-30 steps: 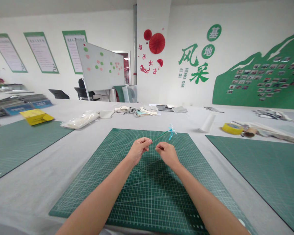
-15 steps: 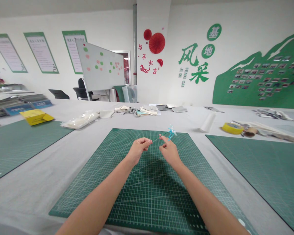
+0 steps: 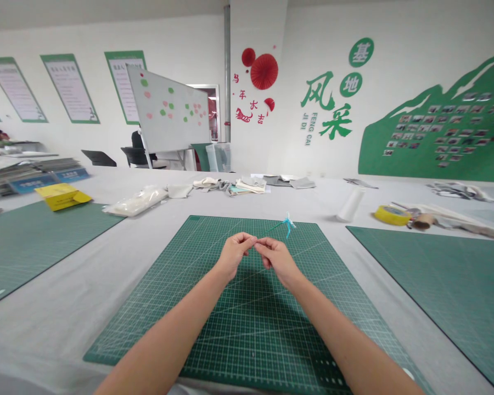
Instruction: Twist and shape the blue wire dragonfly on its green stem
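A small blue-and-white craft flower [image 3: 288,224] on a thin green stem is held above the green cutting mat [image 3: 247,329]. My left hand [image 3: 234,254] is closed in a pinch, thumb against fingers, at the lower end of the stem. Against its fingertips, the thumb and forefinger of my right hand [image 3: 278,259] pinch together at the same spot. The flower head leans out to the right, beyond my right knuckles. My fingers hide the stem's lower end.
More cutting mats lie left [image 3: 45,241] and right [image 3: 436,274]. Further back are a yellow box [image 3: 62,196], a plastic bag of white material [image 3: 138,202], fabric scraps [image 3: 247,186], a white roll [image 3: 351,205] and yellow tape [image 3: 392,215]. A person sits at far left.
My right hand has moved left and down from beside the flower head to my left fingertips, its extended finger now closed in a pinch. The left hand has hardly moved.
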Demonstrator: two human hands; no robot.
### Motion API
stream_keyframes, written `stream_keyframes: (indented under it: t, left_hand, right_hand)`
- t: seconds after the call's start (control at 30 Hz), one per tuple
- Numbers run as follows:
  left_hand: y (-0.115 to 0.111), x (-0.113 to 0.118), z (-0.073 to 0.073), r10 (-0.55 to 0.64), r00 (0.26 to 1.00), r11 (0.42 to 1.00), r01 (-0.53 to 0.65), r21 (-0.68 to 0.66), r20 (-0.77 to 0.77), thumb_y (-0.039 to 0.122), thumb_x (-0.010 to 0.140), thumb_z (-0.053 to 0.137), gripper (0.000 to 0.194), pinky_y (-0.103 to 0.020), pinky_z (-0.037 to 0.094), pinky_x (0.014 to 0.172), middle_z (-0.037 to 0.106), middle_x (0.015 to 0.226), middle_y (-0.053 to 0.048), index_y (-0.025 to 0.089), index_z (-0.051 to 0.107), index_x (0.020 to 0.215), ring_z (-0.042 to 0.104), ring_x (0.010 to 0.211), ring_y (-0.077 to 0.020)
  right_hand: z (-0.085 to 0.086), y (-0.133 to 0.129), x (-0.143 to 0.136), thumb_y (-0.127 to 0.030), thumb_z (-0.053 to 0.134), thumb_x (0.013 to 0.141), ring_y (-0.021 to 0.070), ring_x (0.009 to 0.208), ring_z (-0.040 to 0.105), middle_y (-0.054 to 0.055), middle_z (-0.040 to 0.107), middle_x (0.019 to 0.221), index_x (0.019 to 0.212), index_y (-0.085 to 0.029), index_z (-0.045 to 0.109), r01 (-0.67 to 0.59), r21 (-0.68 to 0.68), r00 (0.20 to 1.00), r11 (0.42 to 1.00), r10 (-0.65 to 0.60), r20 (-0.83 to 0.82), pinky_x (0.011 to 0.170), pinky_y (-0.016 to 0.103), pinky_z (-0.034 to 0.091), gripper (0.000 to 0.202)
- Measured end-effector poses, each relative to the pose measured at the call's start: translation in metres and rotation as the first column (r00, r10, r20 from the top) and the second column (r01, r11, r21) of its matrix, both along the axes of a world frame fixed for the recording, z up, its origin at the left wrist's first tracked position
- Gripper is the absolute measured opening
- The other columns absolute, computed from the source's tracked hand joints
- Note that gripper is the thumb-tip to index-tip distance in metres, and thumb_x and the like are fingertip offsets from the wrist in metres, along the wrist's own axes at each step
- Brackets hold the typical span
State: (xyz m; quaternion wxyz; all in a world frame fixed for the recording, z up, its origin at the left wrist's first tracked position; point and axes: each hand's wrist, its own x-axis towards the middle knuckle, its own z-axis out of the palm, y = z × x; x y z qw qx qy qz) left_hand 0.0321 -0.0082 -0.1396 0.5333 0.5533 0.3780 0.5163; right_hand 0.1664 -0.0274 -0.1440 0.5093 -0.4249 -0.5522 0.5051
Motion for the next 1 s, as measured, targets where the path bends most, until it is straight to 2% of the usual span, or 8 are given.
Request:
stream_keyframes:
  t: [0.37, 0.57, 0.8, 0.9, 1.0]
  left_hand:
    - [-0.0005, 0.0041, -0.0025, -0.015, 0.999, 1.000, 0.016, -0.010, 0.040, 0.042, 0.067, 0.065, 0.028, -0.020, 0.032, 0.052, 0.049, 0.061, 0.002, 0.015, 0.060, 0.071, 0.039, 0.054, -0.0078]
    - [0.0001, 0.0050, -0.0025, -0.052, 0.995, 0.999, 0.053, -0.010, 0.082, 0.038, 0.068, 0.065, 0.025, -0.019, 0.032, 0.050, 0.047, 0.064, 0.004, 0.016, 0.056, 0.075, 0.038, 0.052, -0.0061]
    - [0.0019, 0.0047, -0.0030, -0.040, 0.997, 0.999, 0.041, -0.011, 0.072, 0.040, 0.068, 0.064, 0.027, -0.019, 0.032, 0.051, 0.046, 0.062, 0.004, 0.017, 0.054, 0.075, 0.038, 0.052, -0.0063]
    - [0.0027, 0.0042, -0.0047, -0.076, 0.997, 0.997, 0.076, -0.028, 0.008, 0.043, 0.070, 0.061, 0.028, -0.020, 0.030, 0.048, 0.042, 0.055, 0.006, 0.017, 0.054, 0.076, 0.037, 0.048, -0.0069]
    - [0.0024, 0.0045, -0.0056, -0.070, 0.993, 0.997, 0.072, 0.014, -0.098, 0.043, 0.073, 0.057, 0.027, -0.021, 0.028, 0.047, 0.045, 0.053, 0.005, 0.017, 0.051, 0.070, 0.037, 0.046, -0.0075]
  right_hand:
    - [0.0032, -0.0011, -0.0025, -0.038, 0.062, 0.070, 0.0046, 0.034, 0.025, -0.010, 0.034, 0.040, 0.075, -0.017, 0.057, 0.067, -0.020, 0.997, 0.998, -0.068, -0.039, 0.033, 0.018, 0.017, 0.022]
    - [0.0046, -0.0005, -0.0025, -0.033, 0.061, 0.069, 0.0044, 0.033, 0.020, -0.012, 0.029, 0.040, 0.078, -0.019, 0.053, 0.070, 0.012, 0.995, 0.997, -0.069, -0.079, 0.033, 0.019, 0.014, 0.018]
    - [-0.0025, 0.0026, 0.0025, -0.038, 0.052, 0.078, 0.0071, 0.040, 0.028, -0.008, 0.035, 0.046, 0.074, -0.017, 0.058, 0.152, 0.204, 0.971, 0.967, -0.185, 0.151, 0.040, 0.021, 0.021, 0.022]
    - [-0.0017, 0.0034, 0.0049, -0.036, 0.051, 0.078, 0.0079, 0.042, 0.028, -0.007, 0.035, 0.046, 0.070, -0.017, 0.057, 0.176, 0.256, 0.943, 0.951, -0.237, 0.234, 0.042, 0.021, 0.022, 0.021]
    - [0.0017, 0.0018, 0.0063, -0.032, 0.050, 0.077, 0.0088, 0.044, 0.030, -0.006, 0.035, 0.047, 0.065, -0.017, 0.057, 0.190, 0.310, 0.894, 0.932, -0.295, 0.338, 0.044, 0.022, 0.024, 0.020]
